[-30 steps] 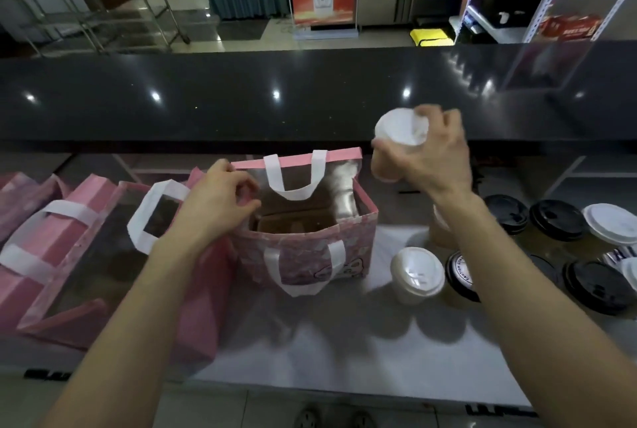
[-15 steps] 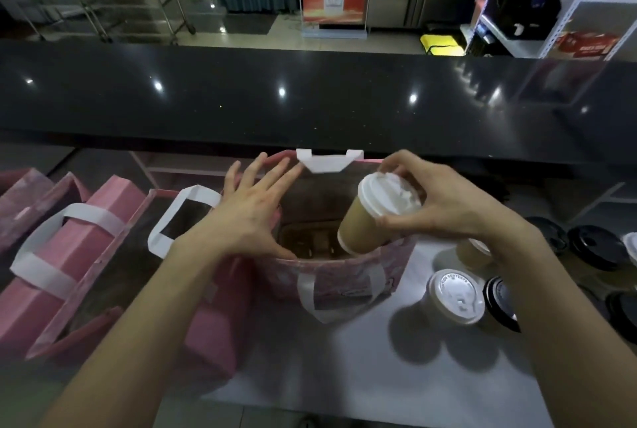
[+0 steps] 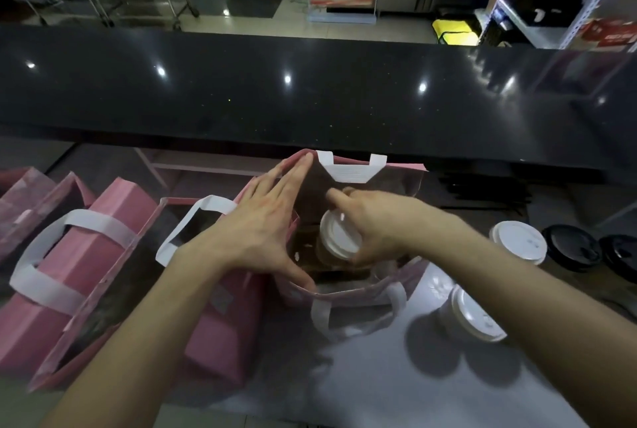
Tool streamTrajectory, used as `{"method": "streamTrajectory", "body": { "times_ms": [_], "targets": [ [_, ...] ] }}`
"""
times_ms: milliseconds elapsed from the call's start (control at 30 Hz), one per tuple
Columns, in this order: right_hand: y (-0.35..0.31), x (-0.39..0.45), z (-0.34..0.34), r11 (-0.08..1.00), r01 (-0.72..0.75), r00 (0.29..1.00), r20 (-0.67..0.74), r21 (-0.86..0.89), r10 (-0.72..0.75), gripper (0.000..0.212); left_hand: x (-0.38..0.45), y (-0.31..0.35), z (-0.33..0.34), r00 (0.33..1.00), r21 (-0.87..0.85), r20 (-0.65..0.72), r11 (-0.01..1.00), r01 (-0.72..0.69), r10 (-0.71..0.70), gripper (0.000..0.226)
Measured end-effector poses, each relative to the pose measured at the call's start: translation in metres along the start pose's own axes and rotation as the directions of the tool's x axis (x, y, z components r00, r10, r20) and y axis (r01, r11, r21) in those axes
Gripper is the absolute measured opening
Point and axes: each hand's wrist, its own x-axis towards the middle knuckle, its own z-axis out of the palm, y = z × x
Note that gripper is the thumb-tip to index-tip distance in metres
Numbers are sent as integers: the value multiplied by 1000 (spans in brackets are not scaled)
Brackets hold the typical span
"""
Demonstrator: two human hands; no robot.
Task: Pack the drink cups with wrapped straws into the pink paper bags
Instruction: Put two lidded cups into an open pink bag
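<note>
An open pink paper bag [image 3: 406,276] with white handles stands on the work surface at the centre. My right hand [image 3: 375,221] reaches into it from the right and grips a tan drink cup with a white lid [image 3: 337,236], which sits low inside the bag over a brown cardboard carrier. My left hand [image 3: 262,224] lies flat with straight fingers against the bag's left wall, holding it apart. No wrapped straw is visible.
Two more white-lidded cups [image 3: 472,314] [image 3: 518,241] stand right of the bag, with black-lidded cups [image 3: 572,246] beyond. Several pink bags [image 3: 89,276] lie flat to the left. A raised black counter [image 3: 310,93] runs across behind the bag.
My right hand has carried the cup from above the bag's right rim down into the bag. My left hand went from gripping the bag's left edge to pressing flat against it.
</note>
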Motion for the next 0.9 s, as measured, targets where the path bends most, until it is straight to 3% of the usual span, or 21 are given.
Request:
{"method": "streamTrajectory", "body": {
  "times_ms": [133, 233, 500, 667, 900],
  "targets": [
    [5, 35, 20, 998, 22, 997, 78, -53, -17, 118, -1, -1, 1, 1000, 13, -1, 1000, -2, 2, 186],
    [6, 51, 32, 997, 68, 995, 82, -44, -64, 109, -2, 1, 4, 1000, 6, -16, 1000, -11, 11, 188],
    [7, 72, 38, 991, 101, 987, 135, -91, -88, 118, -7, -4, -1, 999, 1, -18, 999, 35, -35, 188],
    [0, 74, 40, 998, 61, 986, 158, -3, -60, 90, -7, -2, 0, 999, 5, -22, 1000, 26, -26, 187],
    [-6, 75, 46, 994, 37, 993, 110, 102, -48, 99, -5, -2, 1, 1000, 25, -21, 1000, 7, -6, 181]
  ]
}}
